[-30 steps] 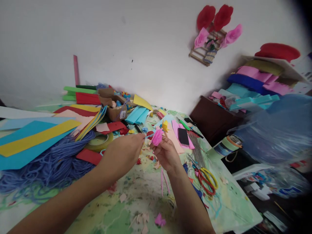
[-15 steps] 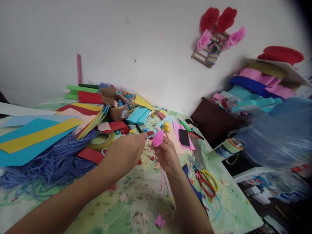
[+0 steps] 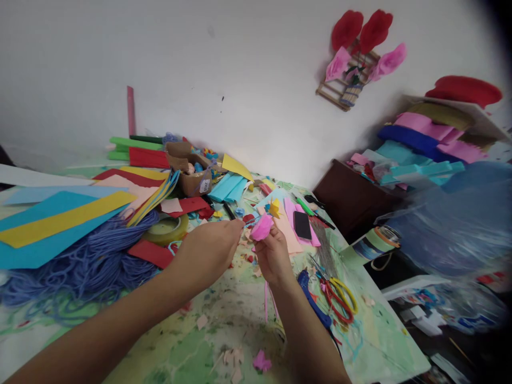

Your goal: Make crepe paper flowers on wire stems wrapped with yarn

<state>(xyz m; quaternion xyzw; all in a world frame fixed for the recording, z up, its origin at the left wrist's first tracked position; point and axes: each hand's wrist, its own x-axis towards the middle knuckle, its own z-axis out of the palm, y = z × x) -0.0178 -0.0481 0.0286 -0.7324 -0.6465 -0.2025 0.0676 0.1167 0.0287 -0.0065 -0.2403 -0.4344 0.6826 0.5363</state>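
My right hand (image 3: 272, 253) holds a bright pink paper flower (image 3: 262, 228), thumb and fingers closed at its right side and base. Just left of it, my left hand (image 3: 214, 242) is closed in a pinch, knuckles up. A thin light-blue stem (image 3: 247, 223) shows between its fingertips and the pink flower; whether the two are joined I cannot tell. A yellow paper flower (image 3: 274, 208) appears just behind the pink one. Narrow pink strips (image 3: 266, 304) hang or lie beneath my right wrist. A small pink paper piece (image 3: 262, 361) lies near the front.
Purple-blue yarn (image 3: 92, 266), tape (image 3: 166, 230) and coloured sheets (image 3: 52, 224) cover the left. A cardboard box (image 3: 196, 184) stands behind. To the right are a phone (image 3: 302, 225), scissors (image 3: 338, 301) and a blue glue gun (image 3: 314, 301). Paper scraps (image 3: 232, 358) litter the table.
The pink flower has turned and tilted in my right hand, showing a smoother, more open side. Both hands remain close together in nearly the same place.
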